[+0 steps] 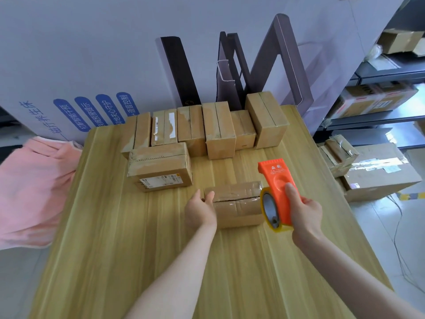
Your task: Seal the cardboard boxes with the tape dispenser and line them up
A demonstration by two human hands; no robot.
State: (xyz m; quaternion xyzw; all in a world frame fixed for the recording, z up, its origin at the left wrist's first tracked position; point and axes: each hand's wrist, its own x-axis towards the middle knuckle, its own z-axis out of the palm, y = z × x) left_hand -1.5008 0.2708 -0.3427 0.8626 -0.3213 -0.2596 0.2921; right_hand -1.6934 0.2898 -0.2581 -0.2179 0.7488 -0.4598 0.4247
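Lower right, your right hand (305,212) grips the orange plastic tape dispenser (277,187); your left hand (200,210), fingers straight, braces the end of the small brown cardboard box (236,203), which is probably light.

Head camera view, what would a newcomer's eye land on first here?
The bright orange tape dispenser stands out most, gripped in the right hand at the right end of a small cardboard box near the table's middle, while the left hand rests against that box's left end. Behind them, a row of cardboard boxes lines the wooden table's far edge, and a pink cloth lies just left of it.
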